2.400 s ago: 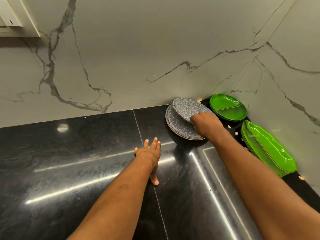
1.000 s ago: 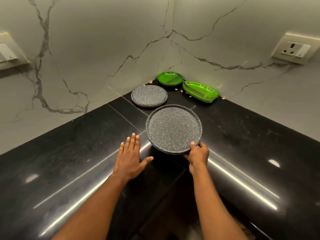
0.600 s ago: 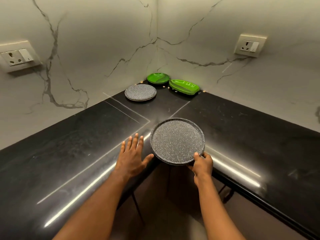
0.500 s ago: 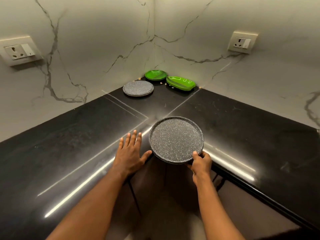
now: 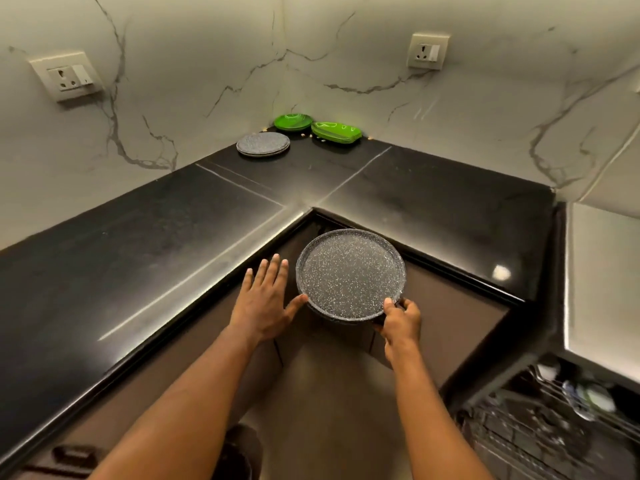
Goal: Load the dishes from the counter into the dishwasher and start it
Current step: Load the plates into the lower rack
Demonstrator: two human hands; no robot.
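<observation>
My right hand [image 5: 401, 320] pinches the near rim of a grey speckled plate [image 5: 349, 275], held level in the air in front of the counter's inner corner. My left hand [image 5: 265, 299] is beside it with fingers straight, its thumb tip touching the plate's left rim. More grey speckled plates [image 5: 263, 144] lie stacked at the back of the black counter [image 5: 138, 244]. A round green plate [image 5: 293, 121] and a long green leaf-shaped dish [image 5: 335, 132] sit in the far corner. The open dishwasher rack [image 5: 550, 424] shows at the bottom right, blurred.
Marble walls carry a socket on the left [image 5: 67, 77] and one on the right [image 5: 427, 51]. Dark cabinet fronts [image 5: 446, 313] run under the counter. Small crumbs lie near the green dishes. Some items sit in the dishwasher's rack, too blurred to name.
My right hand lifted one grey plate off the stack and carried it back off the counter. The view pulled away from the corner, and the dishwasher rack came into sight at bottom right.
</observation>
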